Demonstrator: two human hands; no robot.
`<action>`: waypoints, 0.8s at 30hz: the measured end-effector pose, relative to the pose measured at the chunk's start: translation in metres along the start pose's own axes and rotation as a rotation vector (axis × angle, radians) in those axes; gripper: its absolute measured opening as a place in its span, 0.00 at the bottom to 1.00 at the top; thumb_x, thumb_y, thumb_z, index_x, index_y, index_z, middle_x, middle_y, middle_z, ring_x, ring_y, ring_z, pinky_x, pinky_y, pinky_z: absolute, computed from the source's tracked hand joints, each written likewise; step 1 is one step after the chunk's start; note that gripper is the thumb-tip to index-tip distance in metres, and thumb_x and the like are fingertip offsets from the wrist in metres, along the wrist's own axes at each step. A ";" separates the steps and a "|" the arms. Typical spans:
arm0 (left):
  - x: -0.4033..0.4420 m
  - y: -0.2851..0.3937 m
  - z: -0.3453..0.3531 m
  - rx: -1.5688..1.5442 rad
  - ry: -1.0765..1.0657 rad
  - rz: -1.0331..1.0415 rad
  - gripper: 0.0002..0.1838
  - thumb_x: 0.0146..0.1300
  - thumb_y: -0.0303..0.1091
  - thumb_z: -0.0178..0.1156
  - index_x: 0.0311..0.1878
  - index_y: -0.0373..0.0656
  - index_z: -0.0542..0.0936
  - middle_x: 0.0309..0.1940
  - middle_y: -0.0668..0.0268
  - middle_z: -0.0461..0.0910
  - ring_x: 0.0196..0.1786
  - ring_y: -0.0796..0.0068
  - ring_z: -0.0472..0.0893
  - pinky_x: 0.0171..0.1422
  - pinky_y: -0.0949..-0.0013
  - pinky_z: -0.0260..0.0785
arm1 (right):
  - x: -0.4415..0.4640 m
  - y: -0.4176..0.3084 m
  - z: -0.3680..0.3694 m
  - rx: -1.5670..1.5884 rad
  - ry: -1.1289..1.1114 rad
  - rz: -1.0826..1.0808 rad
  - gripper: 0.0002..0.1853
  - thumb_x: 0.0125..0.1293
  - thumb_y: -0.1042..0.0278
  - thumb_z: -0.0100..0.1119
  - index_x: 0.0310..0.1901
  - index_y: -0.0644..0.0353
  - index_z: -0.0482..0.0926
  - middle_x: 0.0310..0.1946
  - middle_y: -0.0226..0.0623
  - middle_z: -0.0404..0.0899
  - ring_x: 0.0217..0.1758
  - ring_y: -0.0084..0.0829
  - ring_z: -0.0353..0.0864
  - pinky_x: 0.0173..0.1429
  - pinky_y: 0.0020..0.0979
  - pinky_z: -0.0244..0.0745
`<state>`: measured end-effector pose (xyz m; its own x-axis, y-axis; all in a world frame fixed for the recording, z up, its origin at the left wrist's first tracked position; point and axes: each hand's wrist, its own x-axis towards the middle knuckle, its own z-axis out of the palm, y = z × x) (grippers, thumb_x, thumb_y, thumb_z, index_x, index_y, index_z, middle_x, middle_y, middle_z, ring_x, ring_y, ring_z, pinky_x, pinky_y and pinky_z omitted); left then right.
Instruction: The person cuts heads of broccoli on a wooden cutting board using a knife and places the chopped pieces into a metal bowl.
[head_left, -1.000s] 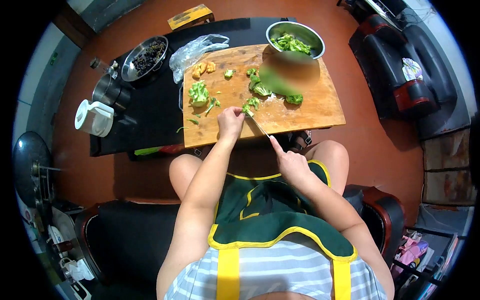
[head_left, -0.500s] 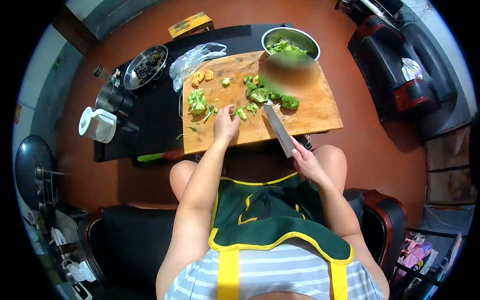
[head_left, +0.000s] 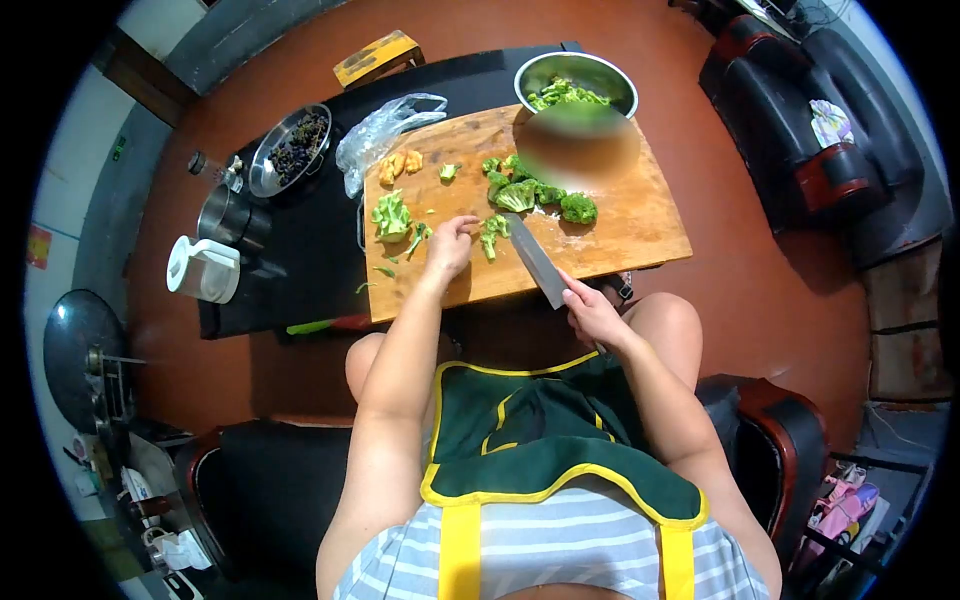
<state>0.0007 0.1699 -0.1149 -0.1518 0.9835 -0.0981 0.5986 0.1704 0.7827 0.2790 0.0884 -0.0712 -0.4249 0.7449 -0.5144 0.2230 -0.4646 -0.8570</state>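
My right hand (head_left: 595, 314) is wrapped round the handle of a broad kitchen knife (head_left: 536, 262). Its blade points up and left, the tip close to a cut broccoli floret (head_left: 493, 236) on the wooden cutting board (head_left: 610, 235). My left hand (head_left: 452, 246) is just left of that floret, fingers partly stretched toward it and a small gap between; nothing shows in them. Beyond the blade lies a cluster of broccoli florets (head_left: 516, 196). Left of my left hand are a thick broccoli stem (head_left: 391, 216) and a small green piece (head_left: 418, 238).
A steel bowl (head_left: 626, 98) of broccoli pieces stands at the back right, beside a blurred patch. Yellowish pieces (head_left: 400, 165) and a plastic bag (head_left: 375, 145) lie at the far left. A colander (head_left: 262, 172), steel pot (head_left: 225, 212) and clear pitcher (head_left: 205, 270) stand on the black table.
The knife has moved left, its tip now beside the floret near my left hand. That floret now lies turned, and my left hand has drawn slightly away from it.
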 end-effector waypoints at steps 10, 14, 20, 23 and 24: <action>-0.023 0.025 0.031 0.134 0.295 0.058 0.18 0.57 0.33 0.61 0.51 0.42 0.78 0.50 0.54 0.74 0.56 0.56 0.71 0.62 0.61 0.63 | 0.019 0.016 0.040 -0.085 -0.027 -0.133 0.25 0.73 0.65 0.38 0.71 0.40 0.54 0.17 0.25 0.59 0.15 0.18 0.59 0.18 0.22 0.59; -0.003 0.045 0.040 -0.024 0.451 0.235 0.15 0.57 0.31 0.59 0.48 0.40 0.78 0.47 0.55 0.74 0.54 0.56 0.72 0.60 0.60 0.65 | 0.016 -0.007 0.038 -0.058 0.102 -0.250 0.26 0.73 0.65 0.39 0.72 0.41 0.54 0.15 0.23 0.58 0.14 0.16 0.58 0.17 0.21 0.59; 0.119 0.187 0.019 -0.065 0.502 0.631 0.14 0.57 0.35 0.60 0.46 0.40 0.78 0.46 0.53 0.75 0.53 0.53 0.72 0.60 0.58 0.64 | 0.035 -0.082 -0.030 -0.020 0.387 -0.464 0.25 0.74 0.62 0.38 0.72 0.42 0.53 0.15 0.22 0.58 0.13 0.15 0.56 0.16 0.20 0.57; 0.168 0.215 0.023 0.092 0.426 0.495 0.27 0.60 0.52 0.56 0.59 0.46 0.72 0.57 0.52 0.69 0.60 0.53 0.69 0.65 0.54 0.61 | 0.012 -0.116 -0.051 0.259 0.417 -0.354 0.25 0.75 0.62 0.37 0.72 0.39 0.51 0.15 0.23 0.57 0.12 0.15 0.54 0.15 0.18 0.57; 0.180 0.210 0.028 0.209 0.427 0.416 0.32 0.61 0.58 0.54 0.63 0.49 0.68 0.61 0.53 0.66 0.63 0.53 0.68 0.66 0.52 0.59 | 0.007 -0.112 -0.058 0.264 0.421 -0.334 0.26 0.74 0.62 0.37 0.72 0.41 0.51 0.16 0.23 0.57 0.13 0.14 0.55 0.15 0.18 0.57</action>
<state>0.1215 0.3846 0.0149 -0.1483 0.8665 0.4766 0.8098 -0.1702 0.5615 0.3019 0.1736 0.0192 -0.0385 0.9719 -0.2324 -0.1110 -0.2353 -0.9656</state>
